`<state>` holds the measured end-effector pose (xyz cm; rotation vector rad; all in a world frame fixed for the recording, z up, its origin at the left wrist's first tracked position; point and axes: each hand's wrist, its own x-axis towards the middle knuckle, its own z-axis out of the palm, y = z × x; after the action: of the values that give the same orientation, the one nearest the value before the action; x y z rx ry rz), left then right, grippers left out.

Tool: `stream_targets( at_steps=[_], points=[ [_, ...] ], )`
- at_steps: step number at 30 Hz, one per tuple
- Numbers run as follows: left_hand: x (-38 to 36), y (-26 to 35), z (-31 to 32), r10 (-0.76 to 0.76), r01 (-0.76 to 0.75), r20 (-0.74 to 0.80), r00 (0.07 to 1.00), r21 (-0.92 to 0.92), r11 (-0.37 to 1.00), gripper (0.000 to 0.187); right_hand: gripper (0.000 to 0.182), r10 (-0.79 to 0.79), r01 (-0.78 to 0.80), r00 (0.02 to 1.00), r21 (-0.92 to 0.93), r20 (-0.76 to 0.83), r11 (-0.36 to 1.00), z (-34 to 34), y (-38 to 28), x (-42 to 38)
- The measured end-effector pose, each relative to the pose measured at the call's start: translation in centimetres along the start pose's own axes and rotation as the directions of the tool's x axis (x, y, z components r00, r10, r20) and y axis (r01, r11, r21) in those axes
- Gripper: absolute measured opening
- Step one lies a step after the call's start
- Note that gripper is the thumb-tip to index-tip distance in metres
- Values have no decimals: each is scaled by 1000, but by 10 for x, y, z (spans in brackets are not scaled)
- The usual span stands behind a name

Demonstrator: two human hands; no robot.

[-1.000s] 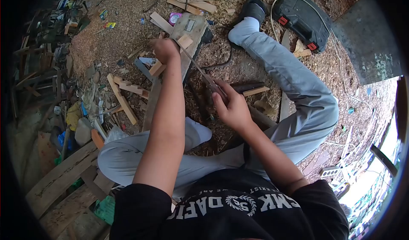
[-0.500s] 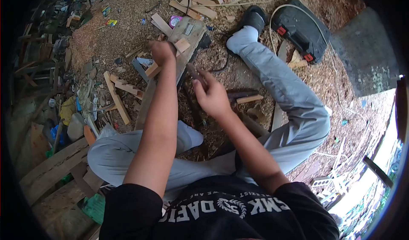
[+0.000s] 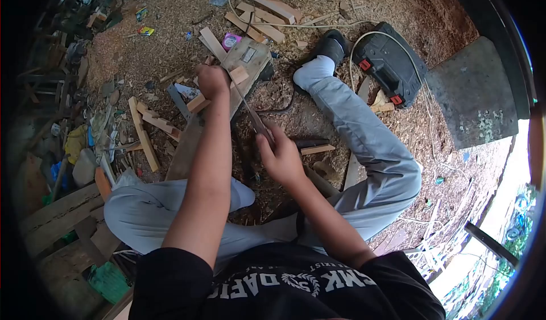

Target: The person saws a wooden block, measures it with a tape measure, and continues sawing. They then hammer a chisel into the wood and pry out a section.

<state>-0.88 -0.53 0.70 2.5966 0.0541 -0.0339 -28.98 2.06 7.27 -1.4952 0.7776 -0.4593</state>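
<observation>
My left hand (image 3: 212, 82) is closed around a light wood piece (image 3: 239, 75) lying across the worn wooden board (image 3: 251, 56); its fingers are partly hidden. The handle of a long, thin metal tool (image 3: 248, 107) is in my right hand (image 3: 280, 156), with the fingers wrapped round it. The tool slants up and left, and its far end meets the wood piece beside my left hand. Whether it is a file or a blade I cannot tell.
A black tool case (image 3: 387, 64) with red latches lies at the right, a cable looped over it. Cut wood pieces (image 3: 267, 16) and a pink roll-shaped item (image 3: 231, 41) are beyond the board. Wood strips (image 3: 143, 135) lie at left. A metal sheet (image 3: 475, 92) stands at far right.
The view has shifted a little. My right hand has moved down, away from my left hand, and the tool's long thin part now shows between them. My left hand stays at the wood piece.
</observation>
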Motion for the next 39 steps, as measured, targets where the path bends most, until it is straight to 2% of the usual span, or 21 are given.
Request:
stream_targets(
  at_steps=[2, 8, 12, 14, 18, 20, 21, 23, 24, 28, 31, 32, 33, 34, 36, 37, 39],
  points=[
    [0, 1, 0, 0, 0, -8, 1000, 18, 1000, 31, 44, 48, -46, 999, -71, 24, 996, -17, -6, -27],
    [12, -8, 11, 16, -16, -6, 1000, -13, 1000, 34, 44, 17, -16, 1000, -89, 12, 996, 2, 0, 22],
    [5, -3, 4, -21, 21, 23, 1000, -7, 1000, 34, 45, -37, 35, 999, -138, -11, 990, -12, -9, -13],
    [2, -2, 5, -22, 22, 8, 1000, -11, 1000, 34, 45, 54, -49, 998, -153, 30, 987, -20, -20, -22],
    [2, 8, -6, -39, 38, -4, 999, -52, 998, 33, 45, 7, -3, 1000, -134, 29, 991, -11, -2, -6],
    [2, 10, -7, -13, 13, -20, 1000, -35, 999, 32, 45, -47, 45, 999, -109, -21, 993, -6, 4, -11],
    [1, 9, -7, 18, -18, -22, 1000, -14, 1000, 32, 45, -41, 39, 999, -105, -18, 994, -9, -1, -17],
    [2, -1, -4, 34, -34, -20, 999, 3, 999, 31, 47, 125, -123, 992, -67, 26, 990, -23, -18, -34],
    [5, -4, 0, 52, -51, -24, 998, 8, 999, 31, 48, 140, -139, 990, -35, 30, 990, -28, -19, -41],
    [11, -15, 14, 66, -67, -31, 997, -50, 996, 28, 46, 76, -75, 997, 61, -11, 995, -50, -33, -59],
    [10, -19, 19, 97, -99, -78, 992, -22, 995, 26, 48, -13, 11, 998, -24, -54, 1000, -57, -16, -46],
    [8, -22, 19, 164, -177, -125, 978, -98, 979, 25, 49, 2, -9, 998, -107, -64, 994, -59, -10, -40],
    [7, -25, 17, 227, -257, -178, 957, -170, 951, 24, 49, -3, -4, 998, -105, -61, 994, -61, -6, -34],
    [12, -33, 20, 229, -260, -185, 956, -171, 950, 24, 48, -27, 12, 997, -203, -71, 979, -62, -4, -27],
    [19, -43, 21, 434, -482, -211, 876, -379, 790, 29, 50, -77, 28, 989, -358, -123, 933, -59, -2, -14],
    [13, -39, 7, 435, -484, -212, 875, -382, 787, 29, 50, -80, 30, 989, -360, -126, 933, -57, -4, -7],
    [-8, -37, -21, 719, -711, -33, 694, -188, 678, 35, 51, 9, -88, 988, -503, -157, 860, -54, -8, 1]
  ],
)
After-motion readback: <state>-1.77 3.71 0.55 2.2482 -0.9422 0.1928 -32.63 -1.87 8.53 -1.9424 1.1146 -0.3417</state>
